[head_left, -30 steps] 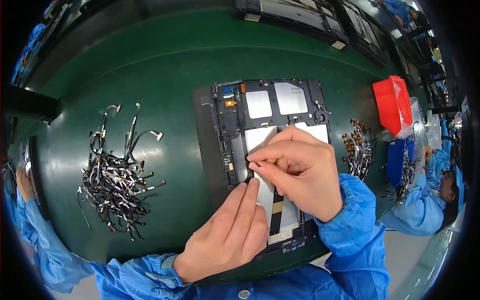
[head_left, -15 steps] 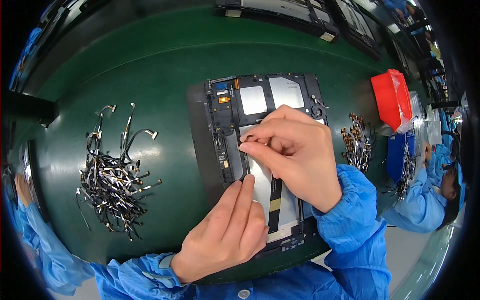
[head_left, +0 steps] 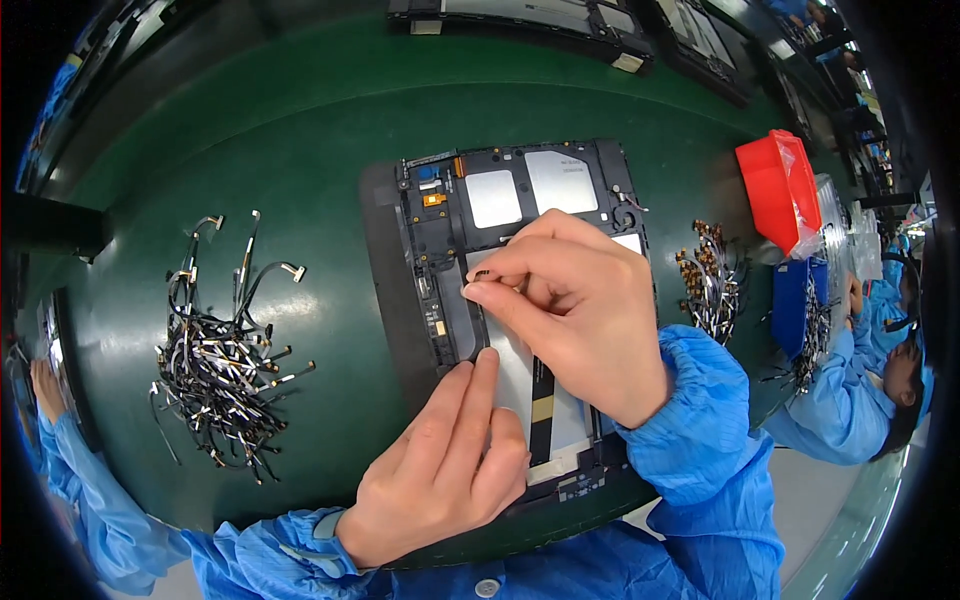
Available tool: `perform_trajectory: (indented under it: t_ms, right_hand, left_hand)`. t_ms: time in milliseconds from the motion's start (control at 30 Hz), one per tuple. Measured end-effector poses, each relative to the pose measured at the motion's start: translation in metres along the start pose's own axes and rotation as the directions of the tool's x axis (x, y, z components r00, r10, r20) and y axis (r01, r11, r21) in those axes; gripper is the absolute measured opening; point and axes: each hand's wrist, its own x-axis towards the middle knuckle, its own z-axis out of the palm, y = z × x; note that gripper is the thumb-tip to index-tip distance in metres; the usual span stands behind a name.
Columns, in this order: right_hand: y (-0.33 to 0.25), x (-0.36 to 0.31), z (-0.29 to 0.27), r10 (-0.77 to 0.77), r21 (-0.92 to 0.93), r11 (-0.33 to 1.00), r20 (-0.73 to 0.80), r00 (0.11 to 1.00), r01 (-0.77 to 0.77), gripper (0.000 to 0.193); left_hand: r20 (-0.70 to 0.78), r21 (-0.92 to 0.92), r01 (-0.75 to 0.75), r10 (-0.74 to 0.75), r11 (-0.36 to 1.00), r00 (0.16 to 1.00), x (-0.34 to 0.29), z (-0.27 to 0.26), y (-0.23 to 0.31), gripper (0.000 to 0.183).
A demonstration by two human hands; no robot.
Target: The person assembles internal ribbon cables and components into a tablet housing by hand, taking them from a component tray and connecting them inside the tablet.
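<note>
An opened tablet-like device (head_left: 510, 200) lies before me, its inner side up, with silver panels, a black frame and small orange and blue parts. My right hand (head_left: 575, 310) is over its middle, thumb and index finger pinching the dark end of a thin black cable (head_left: 484, 275). That cable appears to run down along the inner edge of the frame; part of it is hidden by my fingers. My left hand (head_left: 440, 455) rests on the lower left of the device. Its index and middle fingers are stretched out, their tips pressing beside the cable's run.
A tangled heap of thin cables (head_left: 220, 370) lies on the green table (head_left: 330, 160) at the left. To the right are a smaller cable bunch (head_left: 710, 280), a red bin (head_left: 775, 190) and a blue bin (head_left: 795, 305). Other devices (head_left: 540, 20) stand at the back. Co-workers sit on both sides.
The device appears slightly further left in the picture, and both hands with it. My right hand keeps its pinch, and my left fingertips stay pressed on the device.
</note>
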Motion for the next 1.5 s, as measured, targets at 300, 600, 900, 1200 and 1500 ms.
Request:
perform_trajectory:
  t_ms: [300, 600, 900, 1200, 1500]
  right_hand:
    - [-0.01, -0.002, -0.004, -0.105, -0.222, 0.968, 0.055, 0.993, 0.115, 0.024]
    - [-0.002, -0.02, -0.008, -0.412, -0.528, 0.689, 0.276, 0.868, 0.495, 0.041]
    - [-0.024, -0.005, -0.03, -0.37, -0.521, 0.724, 0.261, 0.892, 0.452, 0.033]
    - [0.009, -0.096, -0.075, 0.003, -0.547, 0.837, -0.01, 1.0, -0.008, 0.053]
    - [-0.022, -0.086, -0.061, 0.117, 0.429, 0.9, -0.065, 0.991, -0.078, 0.06]
  left_hand:
    - [0.018, 0.086, 0.009, -0.011, 0.996, 1.0, 0.005, -0.006, -0.001, 0.017]
    - [-0.004, 0.071, -0.008, 0.009, 0.997, 1.0, 0.0, -0.003, -0.002, 0.02]
    - [0.021, 0.027, 0.002, -0.003, 1.0, 1.0, 0.002, -0.009, 0.004, 0.027]
    - [0.095, -0.183, 0.377, -0.365, 0.908, 0.926, -0.027, -0.035, 0.029, 0.053]
    - [0.076, -0.885, 0.301, -0.529, 0.354, 0.845, -0.034, -0.027, 0.024, 0.073]
